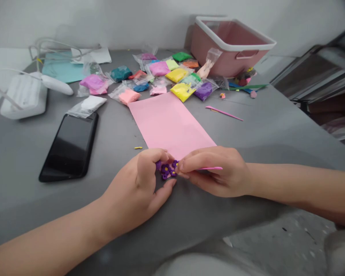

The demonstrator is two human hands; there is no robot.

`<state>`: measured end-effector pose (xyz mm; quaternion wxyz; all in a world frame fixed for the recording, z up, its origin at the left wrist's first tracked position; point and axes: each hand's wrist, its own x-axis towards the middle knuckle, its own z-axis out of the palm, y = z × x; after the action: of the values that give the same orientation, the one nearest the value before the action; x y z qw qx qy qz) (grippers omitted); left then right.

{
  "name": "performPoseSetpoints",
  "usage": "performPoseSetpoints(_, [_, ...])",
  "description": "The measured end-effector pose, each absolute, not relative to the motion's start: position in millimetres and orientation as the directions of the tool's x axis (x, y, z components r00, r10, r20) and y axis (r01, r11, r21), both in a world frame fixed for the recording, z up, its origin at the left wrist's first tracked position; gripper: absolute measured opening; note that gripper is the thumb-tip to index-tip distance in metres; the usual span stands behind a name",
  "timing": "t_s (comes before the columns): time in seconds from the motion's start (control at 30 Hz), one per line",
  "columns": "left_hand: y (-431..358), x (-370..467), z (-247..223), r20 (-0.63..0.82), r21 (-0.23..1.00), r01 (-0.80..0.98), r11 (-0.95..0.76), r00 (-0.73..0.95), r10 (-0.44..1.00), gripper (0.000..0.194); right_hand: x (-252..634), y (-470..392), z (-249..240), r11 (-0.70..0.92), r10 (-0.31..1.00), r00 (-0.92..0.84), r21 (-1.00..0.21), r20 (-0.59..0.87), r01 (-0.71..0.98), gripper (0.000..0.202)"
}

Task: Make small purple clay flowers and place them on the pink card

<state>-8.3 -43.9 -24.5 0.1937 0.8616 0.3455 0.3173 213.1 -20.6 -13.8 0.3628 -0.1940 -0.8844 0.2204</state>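
"Purple clay flowers (166, 168): where are they sitting, head view?"

"They are lying between both hands, just beside the near end of the pink sheet (172, 124)."

"Fingers?"

"Left hand (132, 188): thumb and fingers are curling apart around the flowers; contact is partly hidden, cannot tell if clamped. Right hand (218, 180): fingertips are pinching a pink modelling tool (209, 168), hiding its tip."

"Step?"

"Judged: fine detailing. Next move is calling for a steady left hand, light tool pressure."

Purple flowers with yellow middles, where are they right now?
In the head view, the purple flowers are just below centre, between the left hand and right hand, below the pink sheet.
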Motion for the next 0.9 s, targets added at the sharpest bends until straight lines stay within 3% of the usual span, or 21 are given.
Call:
performPoseSetpoints(0.33, [-43.5, -8.9, -24.6, 0.405, 0.555, 0.473, -0.684, 0.565, 0.719, 0.048, 214.0, -20.9, -12.1, 0.741, 0.628, -0.494, -0.657, 0.601, 0.142, 0.006])
performPoseSetpoints(0.57, [-46.8, -10.8, -23.4, 0.391, 0.569, 0.466, -0.678, 0.571, 0.721, 0.048, 215.9, -16.1, -13.9, 0.580, 0.749, -0.510, -0.790, 0.423, 0.197, 0.005])
performPoseSetpoints(0.77, [-48.6, -11.7, -22.1, 0.393, 0.579, 0.434, -0.690, 0.593, 0.703, 0.048, 212.7, -15.8, -17.1, 0.554, 0.674, -0.592, -0.833, 0.442, 0.008, 0.009])
performPoseSetpoints(0.9, [-48.6, -11.9, -22.6, 0.387, 0.580, 0.436, -0.688, 0.595, 0.704, 0.047, 212.7, -16.2, -22.0, 0.578, 0.617, -0.639, -0.816, 0.459, -0.027, 0.013])
